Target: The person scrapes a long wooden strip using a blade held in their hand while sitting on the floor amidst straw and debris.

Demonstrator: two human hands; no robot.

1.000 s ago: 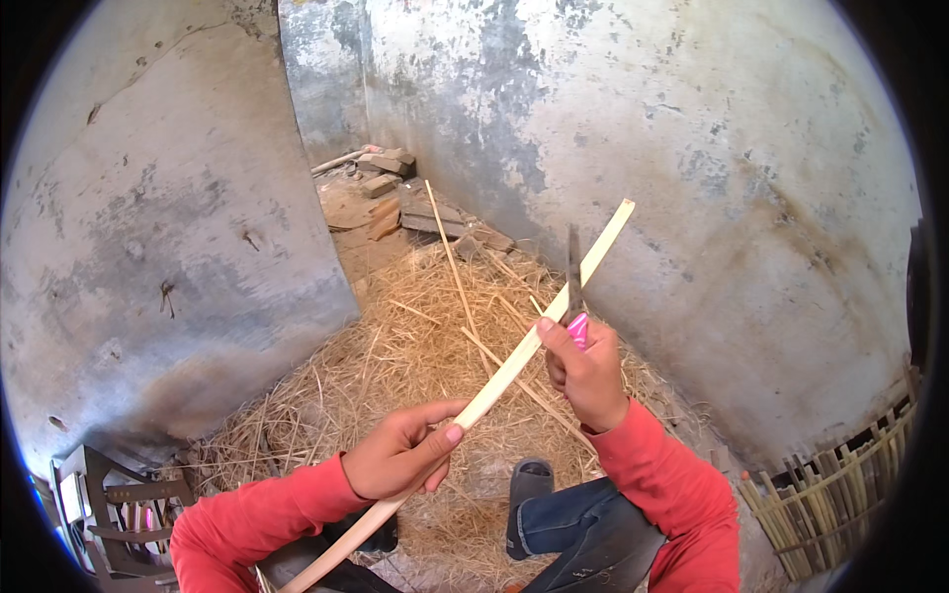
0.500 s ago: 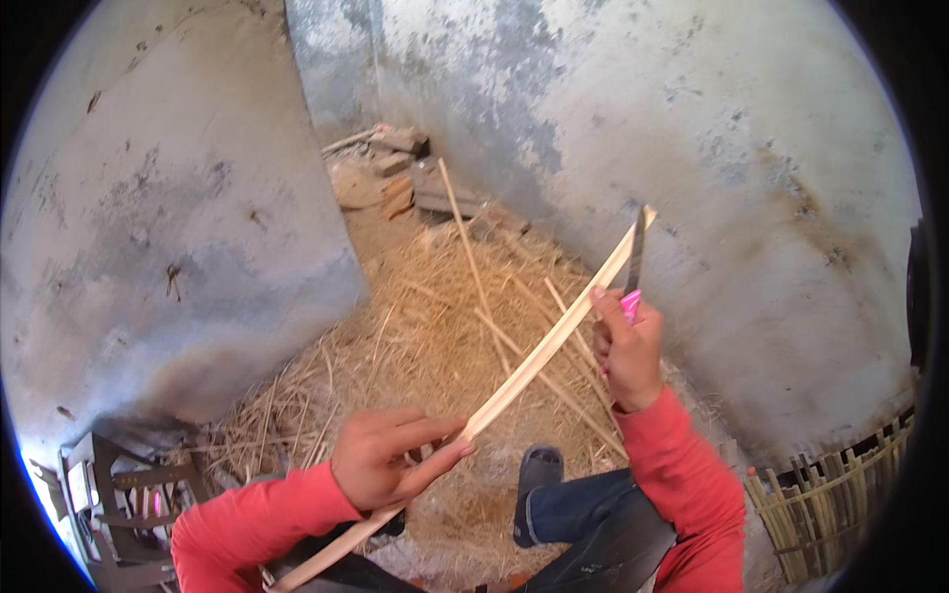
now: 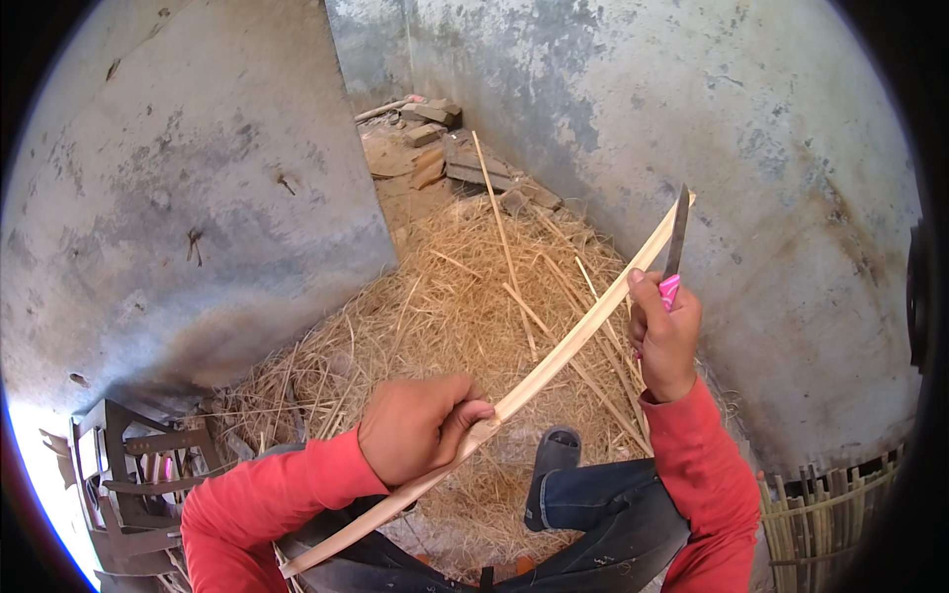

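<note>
bamboo strip [image 3: 554,361] – long, light, springy, likely splintery | left hand [image 3: 420,427] fingers closed around its middle | right hand [image 3: 664,331] gripping knife [image 3: 675,242] at far tip – hold behind blade

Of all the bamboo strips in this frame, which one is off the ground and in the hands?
The long pale strip, bowed between the left hand and the right hand, which also holds a pink-handled knife. The thinner strips lie loose on the straw.

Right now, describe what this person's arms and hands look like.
Both forearms come in from the lower edge in long red sleeves reaching to the wrists. The left hand and right hand are bare: no gloves, rings, watch or bands show. The fabric is plain, without markings.
</note>
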